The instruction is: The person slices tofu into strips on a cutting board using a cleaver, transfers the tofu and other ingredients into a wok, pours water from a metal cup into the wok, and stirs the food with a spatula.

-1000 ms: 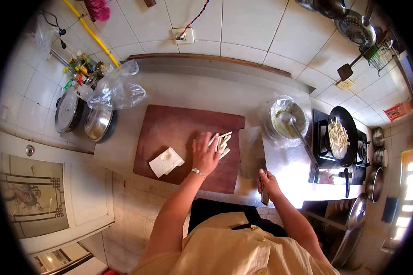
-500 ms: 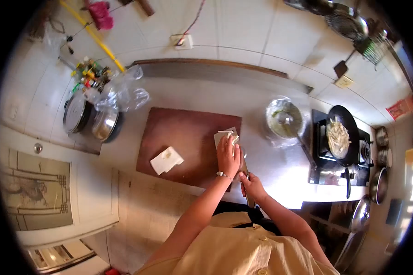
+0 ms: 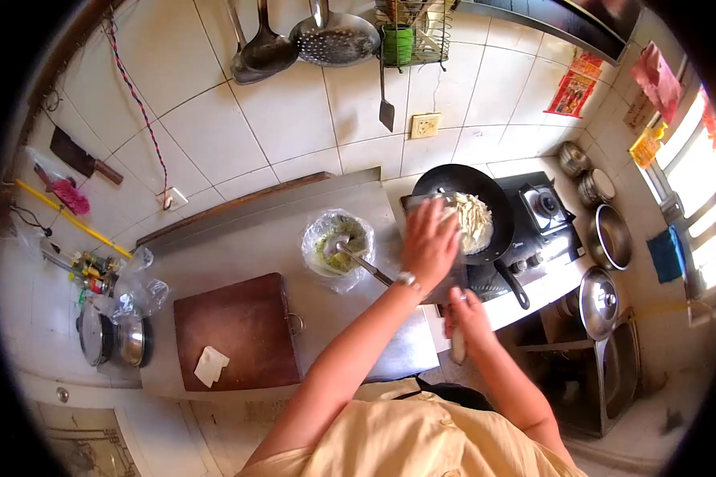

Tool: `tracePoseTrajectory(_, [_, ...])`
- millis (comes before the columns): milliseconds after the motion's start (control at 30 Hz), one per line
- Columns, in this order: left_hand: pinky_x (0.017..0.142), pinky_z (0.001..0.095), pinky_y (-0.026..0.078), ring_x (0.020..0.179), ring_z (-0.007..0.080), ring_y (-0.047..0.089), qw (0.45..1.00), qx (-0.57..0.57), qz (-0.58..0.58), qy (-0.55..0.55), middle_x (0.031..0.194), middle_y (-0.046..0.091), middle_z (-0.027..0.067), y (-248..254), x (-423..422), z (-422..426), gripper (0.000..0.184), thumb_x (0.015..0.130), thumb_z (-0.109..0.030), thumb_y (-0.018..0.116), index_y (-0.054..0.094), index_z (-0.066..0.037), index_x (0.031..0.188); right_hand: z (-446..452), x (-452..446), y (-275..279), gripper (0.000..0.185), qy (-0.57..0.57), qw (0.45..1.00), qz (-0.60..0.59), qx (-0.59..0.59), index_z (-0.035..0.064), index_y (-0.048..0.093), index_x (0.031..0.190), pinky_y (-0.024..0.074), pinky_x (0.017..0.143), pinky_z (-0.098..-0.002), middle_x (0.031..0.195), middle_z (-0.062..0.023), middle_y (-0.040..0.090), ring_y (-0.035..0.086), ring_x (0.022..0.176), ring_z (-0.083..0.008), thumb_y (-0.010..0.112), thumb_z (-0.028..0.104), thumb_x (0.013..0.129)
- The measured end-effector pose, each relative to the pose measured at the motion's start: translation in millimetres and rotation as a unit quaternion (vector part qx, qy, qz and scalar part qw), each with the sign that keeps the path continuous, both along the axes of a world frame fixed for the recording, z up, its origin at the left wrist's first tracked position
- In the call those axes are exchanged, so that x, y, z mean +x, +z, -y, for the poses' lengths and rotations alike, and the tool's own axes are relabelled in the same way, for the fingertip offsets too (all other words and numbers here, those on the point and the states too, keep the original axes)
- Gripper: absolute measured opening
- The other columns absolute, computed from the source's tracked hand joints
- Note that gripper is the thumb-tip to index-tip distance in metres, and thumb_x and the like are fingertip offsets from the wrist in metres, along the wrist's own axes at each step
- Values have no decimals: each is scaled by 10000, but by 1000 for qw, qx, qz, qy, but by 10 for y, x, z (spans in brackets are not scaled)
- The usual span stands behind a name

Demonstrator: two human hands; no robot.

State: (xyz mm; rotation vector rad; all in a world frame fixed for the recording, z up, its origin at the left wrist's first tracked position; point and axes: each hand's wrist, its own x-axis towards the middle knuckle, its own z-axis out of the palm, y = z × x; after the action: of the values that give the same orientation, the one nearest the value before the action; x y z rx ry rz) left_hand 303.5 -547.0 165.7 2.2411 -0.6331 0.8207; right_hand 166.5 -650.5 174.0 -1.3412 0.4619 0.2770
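Observation:
My right hand (image 3: 469, 318) is closed round the pale handle (image 3: 458, 346) of a broad kitchen knife, whose blade (image 3: 457, 274) reaches up to the near left rim of a black frying pan (image 3: 501, 226). Over the blade lies my left hand (image 3: 429, 250), its fingers close together on some white strips (image 3: 449, 211); most of what lies beneath them is hidden. A pile of similar white strips (image 3: 475, 226) sits in the pan on the stove. On the brown cutting board (image 3: 243, 318) to the left rests a flat white piece (image 3: 212, 366).
A plastic-lined bowl (image 3: 318, 246) with green contents and a metal ladle (image 3: 366, 266) stands between board and stove. The pan's handle (image 3: 513, 286) points towards me. Ladles and a skimmer (image 3: 338, 40) hang on the wall. At right are a lidded pot (image 3: 598, 302) and metal bowls (image 3: 610, 237).
Both hands have moved right with the knife and white strips, from the cutting board to the pan. My view has swung right towards the stove. The flat white piece stays on the board.

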Motion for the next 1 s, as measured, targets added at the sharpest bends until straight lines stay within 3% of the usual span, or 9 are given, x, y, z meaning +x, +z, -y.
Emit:
tracePoseTrajectory(200, [953, 455, 378, 1179, 346, 455, 997, 67, -24, 42, 1248, 501, 173, -578, 803, 554, 354, 845, -262, 599, 594, -136, 1176, 925, 22, -2, 352, -32, 998, -48, 9, 83, 456, 914, 403, 418, -307, 592, -45, 467, 461, 444, -161, 480, 431, 958])
tracePoseTrajectory(267, [867, 440, 452, 1032, 341, 546, 999, 39, 1, 16, 1110, 569, 169, -727, 1001, 306, 371, 821, -227, 614, 577, -88, 1163, 1146, -20, -9, 334, -40, 998, -54, 17, 89, 455, 935, 401, 423, -301, 585, -47, 462, 453, 437, -161, 465, 422, 966])
tracePoseTrajectory(300, [870, 435, 461, 973, 354, 575, 989, 27, -148, -3, 1056, 604, 169, -606, 989, 107, 359, 831, -203, 598, 568, -71, 1163, 1241, -37, 4, 316, -51, 997, -57, 27, 96, 454, 955, 400, 428, -295, 578, -49, 457, 445, 430, -161, 451, 412, 975])
tracePoseTrajectory(400, [812, 473, 483, 926, 387, 597, 967, 84, -224, 85, 986, 635, 189, -905, 1013, -583, 255, 873, -142, 495, 607, -53, 1084, 1488, -127, 16, 334, -63, 997, -50, 18, 90, 445, 915, 392, 416, -287, 568, -44, 453, 433, 421, -149, 447, 419, 975])
tracePoseTrajectory(433, [792, 469, 498, 896, 385, 611, 927, 216, -293, 94, 986, 638, 199, -921, 971, -715, 254, 872, -118, 472, 614, -42, 1068, 1574, -169, -36, 338, -64, 997, -43, 21, 88, 445, 906, 392, 413, -287, 564, -43, 451, 431, 417, -147, 446, 419, 975])
tracePoseTrajectory(600, [845, 428, 515, 1029, 359, 613, 775, 403, -487, -5, 1099, 629, 215, -1626, 739, -419, 289, 794, -81, 514, 690, -26, 1017, 1745, -238, -115, 363, -102, 993, -59, 31, 79, 443, 888, 390, 386, -291, 548, -45, 439, 424, 393, -149, 421, 429, 981])
tracePoseTrajectory(733, [949, 399, 434, 1137, 280, 539, 762, 481, -433, 8, 1168, 611, 129, -2129, 686, -131, 284, 836, -137, 509, 691, -84, 1048, 1787, -313, -71, 365, -109, 993, -49, 6, 77, 443, 887, 390, 389, -296, 544, -47, 436, 425, 395, -151, 419, 429, 981])
tracePoseTrajectory(833, [985, 417, 392, 1162, 250, 513, 826, 367, -411, 119, 1240, 569, 83, -2330, 634, -33, 340, 871, -259, 489, 640, -141, 1152, 1868, -449, -89, 323, -121, 990, -61, 43, 74, 457, 1001, 393, 405, -300, 567, -56, 453, 437, 412, -160, 441, 396, 979])
tracePoseTrajectory(1000, [927, 360, 344, 1073, 195, 487, 777, 489, -372, 138, 1082, 585, -23, -2626, 770, 99, 294, 899, -251, 435, 653, -233, 1095, 1951, -614, -77, 315, -152, 984, -81, 34, 71, 467, 988, 392, 400, -303, 566, -57, 454, 428, 399, -160, 427, 384, 986])
